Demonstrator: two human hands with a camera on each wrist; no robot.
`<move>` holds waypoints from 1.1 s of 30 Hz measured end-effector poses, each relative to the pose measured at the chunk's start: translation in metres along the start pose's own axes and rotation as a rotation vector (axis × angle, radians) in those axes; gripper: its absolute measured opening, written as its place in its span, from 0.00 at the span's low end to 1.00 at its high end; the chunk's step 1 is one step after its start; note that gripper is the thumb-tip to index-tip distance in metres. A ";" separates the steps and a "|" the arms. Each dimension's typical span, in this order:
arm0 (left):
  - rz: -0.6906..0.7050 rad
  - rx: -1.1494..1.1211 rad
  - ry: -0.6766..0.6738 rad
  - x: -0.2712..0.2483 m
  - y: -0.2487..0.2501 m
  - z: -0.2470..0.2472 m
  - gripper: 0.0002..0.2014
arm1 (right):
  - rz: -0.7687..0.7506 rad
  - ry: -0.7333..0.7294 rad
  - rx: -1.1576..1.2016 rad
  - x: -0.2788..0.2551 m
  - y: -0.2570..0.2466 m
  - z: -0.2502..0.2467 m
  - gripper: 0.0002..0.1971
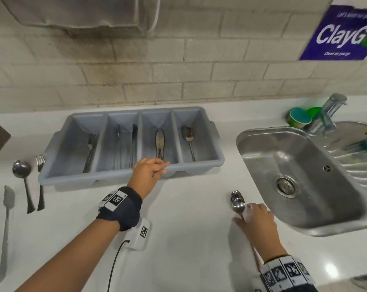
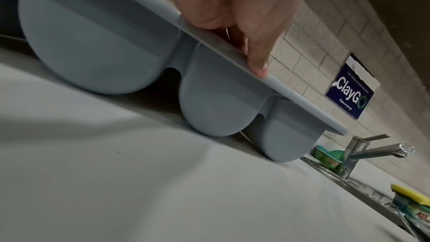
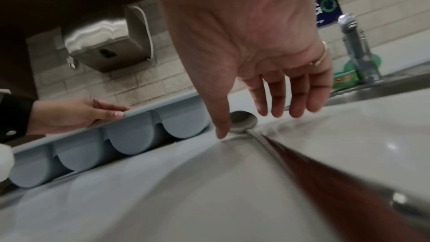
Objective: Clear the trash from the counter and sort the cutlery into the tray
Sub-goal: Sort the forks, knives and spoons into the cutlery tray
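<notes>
A grey four-compartment cutlery tray (image 1: 132, 144) sits at the centre of the head view on the white bench (image 1: 189, 239), against the tiled wall. Its compartments hold, from left to right in the frame, a fork (image 1: 90, 151), some dark utensils too blurred to name, knives (image 1: 160, 145) and a spoon (image 1: 189, 142).

The left hand (image 1: 146, 171) rests on the tray's near rim with its fingers laid over the edge, gripping it lightly.

The right hand (image 1: 257, 223), at the lower right of the frame, is spread with straight fingers over a spoon on the bench (image 1: 237, 202); the thumb tip touches the bench beside the bowl, and nothing is held. That spoon lies just left of the steel sink (image 1: 300, 175).

At the left of the frame, beside the tray, lie a ladle-like spoon (image 1: 22, 171), a second fork (image 1: 40, 178) and, further left, a pale utensil (image 1: 5, 224).
</notes>
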State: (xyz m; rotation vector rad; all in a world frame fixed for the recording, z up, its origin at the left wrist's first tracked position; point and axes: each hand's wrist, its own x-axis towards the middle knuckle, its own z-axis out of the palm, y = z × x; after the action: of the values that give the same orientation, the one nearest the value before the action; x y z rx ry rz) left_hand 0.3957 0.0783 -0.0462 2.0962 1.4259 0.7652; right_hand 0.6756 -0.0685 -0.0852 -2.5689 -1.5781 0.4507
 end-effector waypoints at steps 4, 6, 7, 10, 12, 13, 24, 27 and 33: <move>0.005 0.020 0.001 0.000 0.001 0.001 0.13 | 0.082 0.008 0.150 -0.011 0.013 0.007 0.06; -0.006 0.031 -0.010 -0.001 0.001 0.000 0.14 | 0.109 0.006 0.171 -0.011 0.012 0.007 0.05; -0.007 0.031 -0.022 -0.001 0.000 -0.001 0.14 | 0.110 0.007 0.187 -0.011 0.009 0.006 0.06; -0.011 0.037 -0.055 0.000 0.001 -0.005 0.14 | 0.046 -0.028 0.341 -0.018 -0.006 -0.009 0.06; -0.028 -0.002 -0.059 -0.002 0.005 -0.009 0.16 | -0.079 0.017 0.428 -0.020 -0.027 -0.028 0.07; -0.037 -0.038 -0.050 -0.004 0.006 -0.012 0.16 | -0.145 0.062 0.459 -0.018 -0.042 -0.040 0.07; -0.184 -0.100 0.245 -0.076 -0.003 -0.076 0.10 | -0.326 -0.153 0.107 0.141 -0.207 -0.056 0.18; -0.235 -0.101 0.302 -0.101 -0.016 -0.095 0.10 | -0.350 -0.191 -0.031 0.157 -0.211 -0.033 0.18; -0.373 -0.048 0.423 -0.156 -0.062 -0.142 0.11 | -0.325 -0.056 0.109 0.134 -0.226 -0.039 0.16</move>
State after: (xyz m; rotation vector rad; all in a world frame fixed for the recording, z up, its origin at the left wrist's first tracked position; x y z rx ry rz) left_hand 0.2110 -0.0355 -0.0118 1.6162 1.9257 1.1116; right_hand 0.5500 0.1575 -0.0225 -2.1830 -1.8865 0.5591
